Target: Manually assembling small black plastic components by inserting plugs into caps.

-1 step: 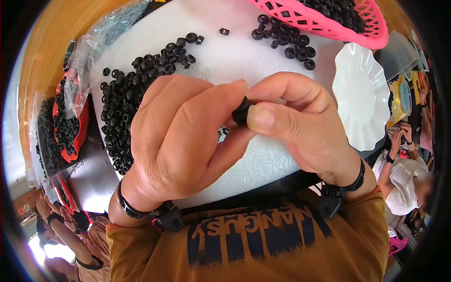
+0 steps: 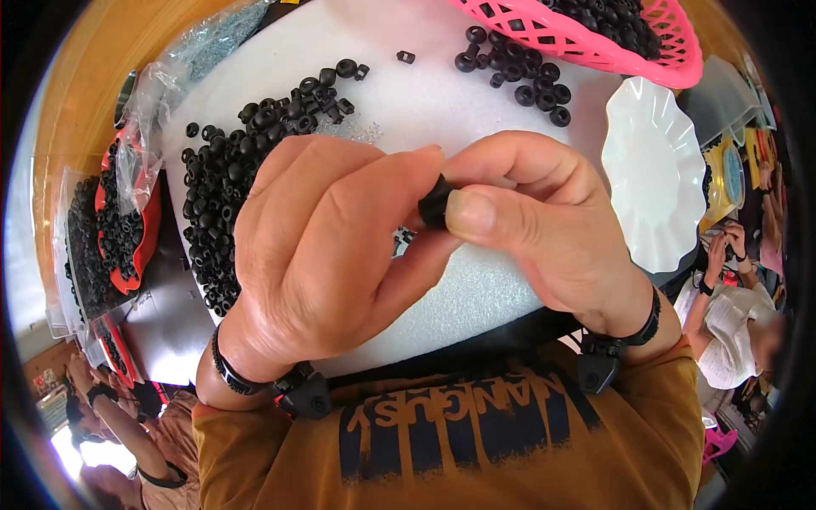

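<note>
Between both hands, above the middle of the white foam sheet [image 2: 408, 102], a small black plastic cord lock [image 2: 434, 204] is pinched. My right hand [image 2: 548, 217] grips it between thumb and bent forefinger. My left hand [image 2: 327, 229] closes on its other side with forefinger and thumb, hiding part of it. Beyond and left of my left hand lies a large pile of loose black cord lock parts [image 2: 217, 195], round and hollow pieces among them. Tiny clear or silvery springs [image 2: 361, 130] are scattered beside the pile. One black piece [image 2: 405, 57] lies alone farther back.
A pink lattice basket [image 2: 544, 30] of black parts stands at the back right, with a smaller cluster [image 2: 535, 76] before it. A white scalloped dish [image 2: 653, 174] is at right. Red trays [image 2: 146, 229] and plastic bags [image 2: 153, 110] lie left. Other people sit on both sides.
The black cord lock has tilted very slightly between my fingers, and my left hand has shifted a touch to the left. Everything else looks the same.
</note>
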The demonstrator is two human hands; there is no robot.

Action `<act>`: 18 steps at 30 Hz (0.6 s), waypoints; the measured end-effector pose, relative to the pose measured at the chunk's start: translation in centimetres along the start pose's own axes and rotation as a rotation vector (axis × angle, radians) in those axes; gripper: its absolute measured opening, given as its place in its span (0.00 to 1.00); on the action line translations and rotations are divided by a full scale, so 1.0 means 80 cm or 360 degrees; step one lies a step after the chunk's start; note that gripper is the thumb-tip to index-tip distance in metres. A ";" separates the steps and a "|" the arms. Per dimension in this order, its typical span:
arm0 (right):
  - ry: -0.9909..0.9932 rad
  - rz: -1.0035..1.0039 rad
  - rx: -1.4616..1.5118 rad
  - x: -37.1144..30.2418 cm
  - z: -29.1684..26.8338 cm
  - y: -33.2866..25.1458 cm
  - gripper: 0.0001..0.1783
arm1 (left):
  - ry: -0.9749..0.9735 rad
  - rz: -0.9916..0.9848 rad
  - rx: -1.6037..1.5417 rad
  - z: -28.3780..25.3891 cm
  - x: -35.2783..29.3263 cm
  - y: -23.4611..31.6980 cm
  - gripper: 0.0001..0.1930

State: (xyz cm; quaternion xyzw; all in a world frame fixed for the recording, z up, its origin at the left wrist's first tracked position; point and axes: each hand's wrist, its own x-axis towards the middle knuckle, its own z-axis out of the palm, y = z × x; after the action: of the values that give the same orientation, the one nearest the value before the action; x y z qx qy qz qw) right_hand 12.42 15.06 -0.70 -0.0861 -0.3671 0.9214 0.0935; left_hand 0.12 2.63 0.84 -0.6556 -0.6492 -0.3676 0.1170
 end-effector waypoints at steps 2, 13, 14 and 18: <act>-0.0010 0.0015 0.0001 0.001 0.000 -0.001 0.10 | 0.0010 -0.0016 -0.0069 0.001 -0.001 -0.002 0.20; -0.0027 0.0081 -0.0068 0.001 -0.004 0.002 0.11 | -0.0007 0.0071 -0.0080 0.004 -0.004 -0.009 0.19; -0.0030 0.0081 -0.0108 0.001 -0.004 0.003 0.11 | 0.0001 0.0070 -0.0109 0.003 -0.004 -0.009 0.19; -0.0003 0.0070 -0.0051 0.000 -0.001 0.005 0.12 | 0.0011 0.0083 -0.0155 0.005 -0.002 -0.011 0.18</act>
State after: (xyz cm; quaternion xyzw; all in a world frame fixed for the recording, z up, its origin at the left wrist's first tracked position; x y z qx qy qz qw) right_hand 12.37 14.85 -1.00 -0.0949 -0.3799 0.9174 0.0715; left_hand -0.53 2.84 0.18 -0.6760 -0.6128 -0.3976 0.0967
